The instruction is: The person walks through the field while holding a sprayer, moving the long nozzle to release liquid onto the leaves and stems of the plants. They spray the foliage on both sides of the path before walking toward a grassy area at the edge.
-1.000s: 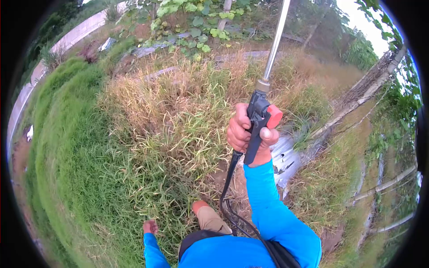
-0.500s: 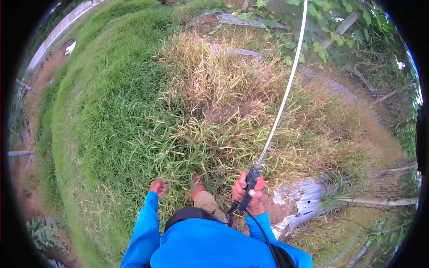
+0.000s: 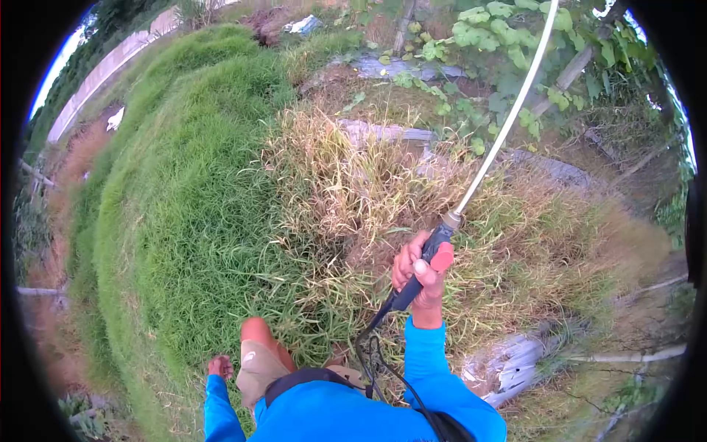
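Observation:
My right hand is wrapped around the dark handle of a spray wand, thumb beside its red lever. The long pale tube slants up and to the right, over dry grass and toward the leafy vines; its tip is out of view. From the handle's lower end a black hose loops down past my waist. My left hand hangs low at my side, over green grass, fingers loosely curled with nothing visible in them. My bent left knee shows beside it, under beige shorts.
Thick green grass covers the left slope, and yellowed grass the middle. A weathered pale log lies at the lower right. Grey planks lie farther ahead. Leafy vines and a slanted post stand at the upper right.
My right hand and the wand have moved up and slightly right. My left hand has swung lower and left, while my left knee has come forward. The ground ahead has shifted downward in view.

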